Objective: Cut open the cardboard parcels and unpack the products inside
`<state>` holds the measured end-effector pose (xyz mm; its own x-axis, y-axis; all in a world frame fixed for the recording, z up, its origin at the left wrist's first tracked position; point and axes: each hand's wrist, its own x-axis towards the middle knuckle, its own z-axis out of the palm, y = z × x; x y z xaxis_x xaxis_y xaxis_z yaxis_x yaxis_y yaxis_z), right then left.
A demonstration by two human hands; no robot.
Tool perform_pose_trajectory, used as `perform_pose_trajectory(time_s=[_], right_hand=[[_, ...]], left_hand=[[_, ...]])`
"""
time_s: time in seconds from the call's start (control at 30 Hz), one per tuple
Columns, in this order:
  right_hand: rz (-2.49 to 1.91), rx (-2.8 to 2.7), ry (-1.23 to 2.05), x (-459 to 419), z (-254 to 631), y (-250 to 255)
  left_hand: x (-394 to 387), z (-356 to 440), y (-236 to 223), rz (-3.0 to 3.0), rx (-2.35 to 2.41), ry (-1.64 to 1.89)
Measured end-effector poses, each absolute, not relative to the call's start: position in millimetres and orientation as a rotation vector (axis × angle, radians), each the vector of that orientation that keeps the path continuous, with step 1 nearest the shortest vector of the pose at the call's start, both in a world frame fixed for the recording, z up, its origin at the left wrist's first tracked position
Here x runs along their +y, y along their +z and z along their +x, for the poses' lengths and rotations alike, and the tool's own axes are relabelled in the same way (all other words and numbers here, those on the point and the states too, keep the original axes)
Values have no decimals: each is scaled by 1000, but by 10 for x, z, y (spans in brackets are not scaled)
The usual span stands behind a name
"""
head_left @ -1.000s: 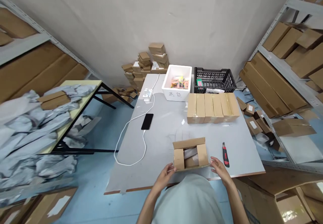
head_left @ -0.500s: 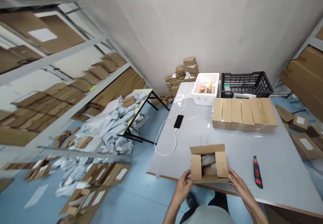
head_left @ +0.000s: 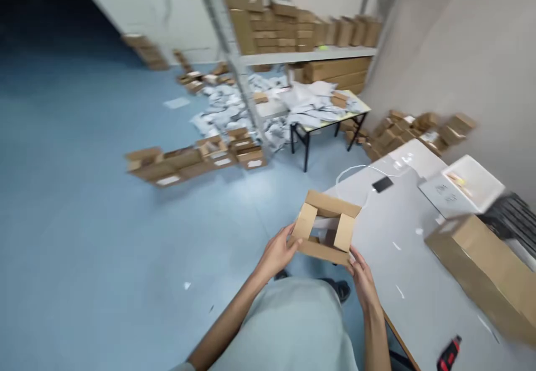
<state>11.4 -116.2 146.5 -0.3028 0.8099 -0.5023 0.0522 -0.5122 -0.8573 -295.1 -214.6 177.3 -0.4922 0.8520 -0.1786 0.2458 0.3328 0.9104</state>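
Note:
Between both hands I hold a small cardboard box (head_left: 325, 251), its flaps folded partly inward around a gap in the middle. Something pale shows inside the gap, too blurred to name. My left hand (head_left: 280, 249) grips the box's left side, thumb over the near flap. At the near right corner my right hand (head_left: 362, 275) closes on the side. The box is held in front of my body, beside the left edge of the grey table (head_left: 379, 237).
On the table lie a phone (head_left: 382, 184), a red and black utility knife (head_left: 449, 354), a white bin (head_left: 460, 187), a black crate (head_left: 513, 215) and taped cartons (head_left: 486, 270). Open boxes (head_left: 184, 162) line the blue floor. A small table (head_left: 347, 116) stands before shelving (head_left: 310, 57).
My view has swung left, away from the table toward the floor and the row of boxes. The cardboard box has been lifted off the table in both hands.

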Motion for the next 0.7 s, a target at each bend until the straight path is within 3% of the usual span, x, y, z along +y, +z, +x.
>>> perform_pose_trajectory(time_s=[0.17,0.3,0.7], right_hand=[[-1309,-1324,1986,-1009,-1403,1597],[-1269,-1529,2046,-742,-2404,1604],[-1115,-1947,2331,161,-5741,785]], left_hand=[[-2811,-3995,1878,752,2085,1304],[-3031,-4621,1679,446,2051,1427],[-2804,-7037,1167,-28,2317,1457]])
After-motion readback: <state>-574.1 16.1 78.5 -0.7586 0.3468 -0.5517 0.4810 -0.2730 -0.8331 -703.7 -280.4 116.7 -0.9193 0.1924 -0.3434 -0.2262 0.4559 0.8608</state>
